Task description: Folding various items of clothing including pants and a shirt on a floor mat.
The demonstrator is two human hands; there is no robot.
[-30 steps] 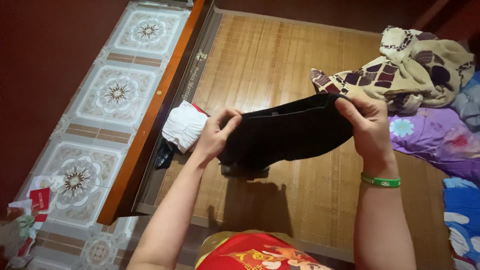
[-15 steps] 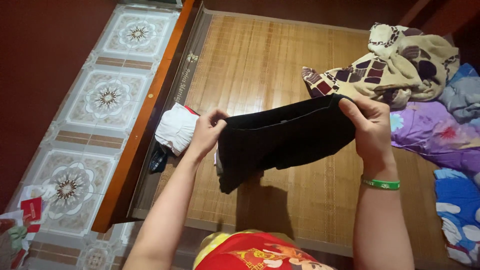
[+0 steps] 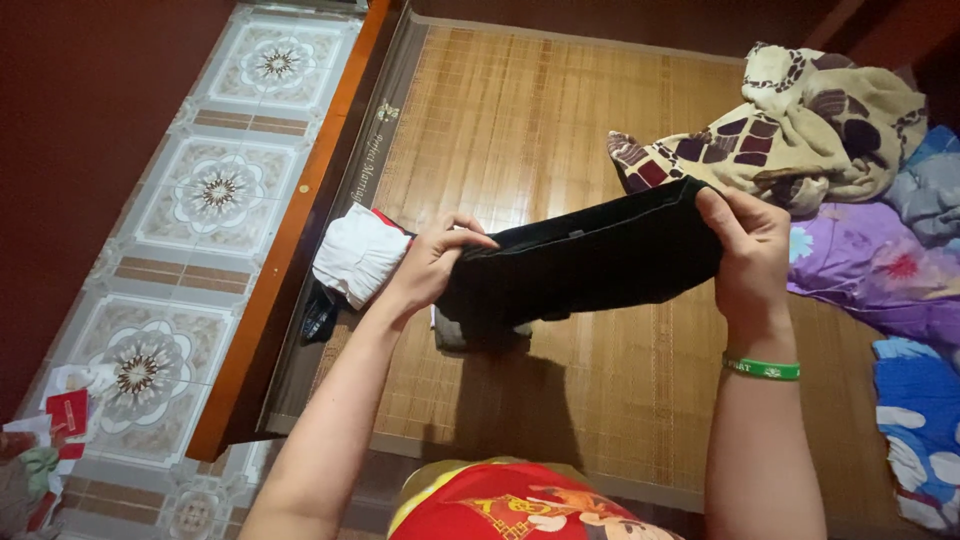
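A black garment (image 3: 585,265) hangs stretched between both hands above a bamboo mat (image 3: 530,130) on a bed. My left hand (image 3: 430,260) pinches its left end, fingers curled over the top edge. My right hand (image 3: 748,250) grips the right end, slightly higher; a green band circles that wrist. The cloth's lower left corner droops onto a small folded pile (image 3: 480,330) on the mat. A folded white cloth (image 3: 358,255) lies just left of my left hand.
A crumpled cream and brown patterned blanket (image 3: 800,120) lies at the back right. Purple floral bedding (image 3: 880,270) and blue cloth (image 3: 915,420) cover the right side. The wooden bed edge (image 3: 290,240) borders a patterned tile floor (image 3: 200,190), with scraps at the lower left.
The garment has been drawn flatter and lower, its hanging part now shorter and resting on the pile. My left hand has curled further over the top edge.
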